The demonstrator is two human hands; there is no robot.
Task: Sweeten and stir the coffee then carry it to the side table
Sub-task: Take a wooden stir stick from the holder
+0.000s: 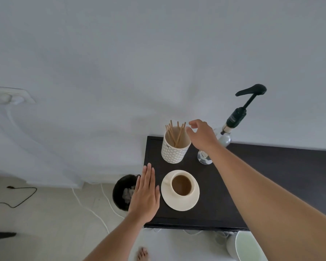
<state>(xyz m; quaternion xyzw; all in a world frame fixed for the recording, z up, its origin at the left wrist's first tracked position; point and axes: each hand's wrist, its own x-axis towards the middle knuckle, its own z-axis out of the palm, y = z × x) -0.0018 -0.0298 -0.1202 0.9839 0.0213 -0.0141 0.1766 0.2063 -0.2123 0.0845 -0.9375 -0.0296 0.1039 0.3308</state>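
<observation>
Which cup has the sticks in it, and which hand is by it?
The tall patterned cup at the back holds the wooden sticks. The short cream cup on the saucer holds coffee. The right hand reaches beside it.

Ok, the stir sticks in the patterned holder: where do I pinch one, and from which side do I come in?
Pinch one stir stick by its bare top end, coming from above and the right, where the right hand hovers open. The sticks lean and fan out above the holder rim, so only their tips are free. Probably pick the rightmost one, as it stands most apart, and pull up along its lean.
</observation>
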